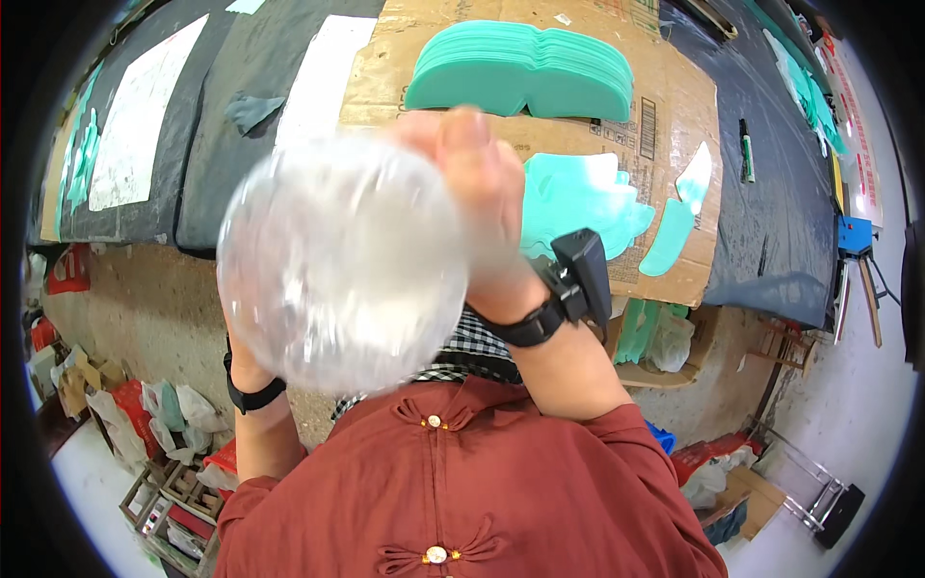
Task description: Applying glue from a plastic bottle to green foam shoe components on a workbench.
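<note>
In the head view, I see a clear, round container [342, 265], blurred, raised in front of the chest. The right hand [472, 183] curls at its upper right edge; whether it grips it I can't tell. The left hand [247, 358] is mostly hidden behind it, its hold unreadable. Beyond, cardboard [378, 91] on the counter [771, 226] bears stacked green pieces [520, 72].

The scene is viewed from the wearer's head by a fisheye camera, tilted steeply down and forward. The red-brown shirt [462, 482] is seen from above; the clear plastic bundle [337, 270] is held nearest the lens; the bench [776, 236] is placed farther off, across the top. Straight edges are bent toward the rim.
</note>
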`<state>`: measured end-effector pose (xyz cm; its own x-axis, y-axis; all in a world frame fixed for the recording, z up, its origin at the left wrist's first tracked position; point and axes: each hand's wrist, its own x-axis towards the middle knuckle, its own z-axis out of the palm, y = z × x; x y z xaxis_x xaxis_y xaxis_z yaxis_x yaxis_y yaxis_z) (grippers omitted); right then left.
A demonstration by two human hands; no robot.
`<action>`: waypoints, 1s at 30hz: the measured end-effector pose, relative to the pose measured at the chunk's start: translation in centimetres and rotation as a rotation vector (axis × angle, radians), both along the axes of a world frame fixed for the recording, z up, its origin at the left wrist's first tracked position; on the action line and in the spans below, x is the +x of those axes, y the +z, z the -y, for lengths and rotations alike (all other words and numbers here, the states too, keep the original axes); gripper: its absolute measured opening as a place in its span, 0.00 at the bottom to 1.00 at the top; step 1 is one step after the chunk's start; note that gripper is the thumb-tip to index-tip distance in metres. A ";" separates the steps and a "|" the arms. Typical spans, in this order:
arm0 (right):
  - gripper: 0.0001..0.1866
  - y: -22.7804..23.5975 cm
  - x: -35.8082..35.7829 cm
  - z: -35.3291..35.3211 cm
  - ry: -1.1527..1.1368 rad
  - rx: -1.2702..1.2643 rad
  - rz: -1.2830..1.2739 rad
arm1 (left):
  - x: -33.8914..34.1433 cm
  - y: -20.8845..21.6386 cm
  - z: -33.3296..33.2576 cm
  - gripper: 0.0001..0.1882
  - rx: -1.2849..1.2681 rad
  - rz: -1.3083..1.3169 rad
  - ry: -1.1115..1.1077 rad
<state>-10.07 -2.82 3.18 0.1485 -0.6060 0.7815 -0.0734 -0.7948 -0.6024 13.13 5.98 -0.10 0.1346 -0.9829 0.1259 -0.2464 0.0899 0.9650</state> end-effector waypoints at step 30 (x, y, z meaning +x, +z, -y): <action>0.06 -3.4 -25.3 -4.9 0.293 0.478 1.502 | -11.8 0.2 14.2 0.27 -0.072 0.589 -0.045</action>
<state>-35.36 2.05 -0.22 -0.3935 -0.9162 0.0755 0.9002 -0.4007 -0.1704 1.30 -8.26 0.06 -0.0198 -0.9721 0.2335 -0.7329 0.1730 0.6579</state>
